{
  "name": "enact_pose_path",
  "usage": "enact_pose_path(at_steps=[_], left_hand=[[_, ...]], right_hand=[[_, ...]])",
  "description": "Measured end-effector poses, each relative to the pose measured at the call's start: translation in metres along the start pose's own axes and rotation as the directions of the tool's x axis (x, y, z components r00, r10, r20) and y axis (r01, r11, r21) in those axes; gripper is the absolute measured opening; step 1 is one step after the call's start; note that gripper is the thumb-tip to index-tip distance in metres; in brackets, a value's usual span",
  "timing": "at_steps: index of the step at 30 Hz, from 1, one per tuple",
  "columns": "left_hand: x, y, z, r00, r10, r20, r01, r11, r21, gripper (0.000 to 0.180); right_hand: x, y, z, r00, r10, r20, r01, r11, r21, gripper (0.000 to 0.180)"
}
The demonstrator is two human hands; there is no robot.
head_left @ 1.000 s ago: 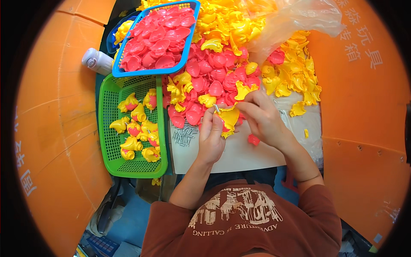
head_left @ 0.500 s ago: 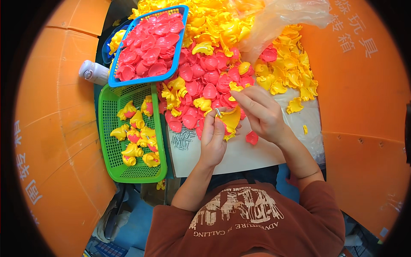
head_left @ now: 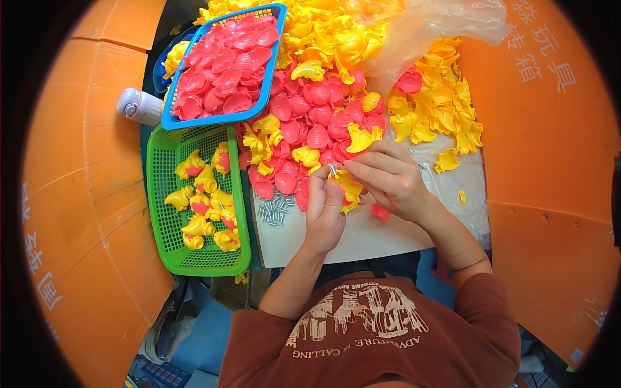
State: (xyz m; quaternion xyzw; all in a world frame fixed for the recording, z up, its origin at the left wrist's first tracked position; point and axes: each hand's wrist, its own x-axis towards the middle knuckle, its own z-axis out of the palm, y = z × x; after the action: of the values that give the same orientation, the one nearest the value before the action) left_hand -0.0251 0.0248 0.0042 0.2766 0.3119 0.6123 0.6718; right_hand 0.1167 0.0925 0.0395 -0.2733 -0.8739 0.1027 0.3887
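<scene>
In front of my chest, my left hand point(head_left: 325, 210) grips a yellow plastic shell point(head_left: 351, 187). A small silvery metal pin point(head_left: 332, 170) sticks up between its thumb and index finger. My right hand point(head_left: 392, 178) is closed at the shell's upper right, its bent fingertips close to the pin. Its thumb is hidden, and whatever it pinches cannot be made out. Just above these fingers a curved yellow piece point(head_left: 363, 138) shows against the heap of red shells point(head_left: 317, 137). More metal pins point(head_left: 276, 210) lie loose on the white board, left of my left hand.
A green basket point(head_left: 244, 252) on the left contains several assembled yellow-and-red figures. Beyond it stands a blue basket point(head_left: 170, 123) of red shells, beside a white bottle point(head_left: 140, 107). Yellow parts point(head_left: 446, 107) cover the back, partly under clear plastic film point(head_left: 440, 29). Orange panels point(head_left: 550, 161) flank both sides.
My right hand has come down and toward the pin, its fingers now curled. The curved yellow piece above it shows more fully. My left hand stays nearly in place.
</scene>
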Motion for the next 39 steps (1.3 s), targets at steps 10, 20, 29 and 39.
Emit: enact_pose_path(at_steps=[10,20,29,39], left_hand=[[-0.002,-0.005,0.000,0.999,0.032,0.016,-0.031,0.999,-0.021,0.034],[-0.004,-0.006,-0.008,1.000,0.025,0.002,-0.025,0.999,-0.032,0.031],[-0.001,0.003,-0.014,0.992,-0.104,0.074,0.100,0.993,0.056,0.029],[-0.001,0.007,-0.010,0.992,-0.123,0.035,0.123,0.992,0.011,0.028]], right_hand=[[-0.001,0.000,0.004,0.997,-0.013,-0.077,0.017,0.998,0.055,0.026],[-0.003,0.004,0.006,0.999,-0.019,-0.028,0.022,0.995,0.094,0.026],[-0.008,0.012,-0.001,0.993,0.039,0.112,-0.057,0.985,0.163,0.026],[-0.004,0.009,-0.001,0.999,0.024,0.039,-0.031,0.985,0.170,0.023]])
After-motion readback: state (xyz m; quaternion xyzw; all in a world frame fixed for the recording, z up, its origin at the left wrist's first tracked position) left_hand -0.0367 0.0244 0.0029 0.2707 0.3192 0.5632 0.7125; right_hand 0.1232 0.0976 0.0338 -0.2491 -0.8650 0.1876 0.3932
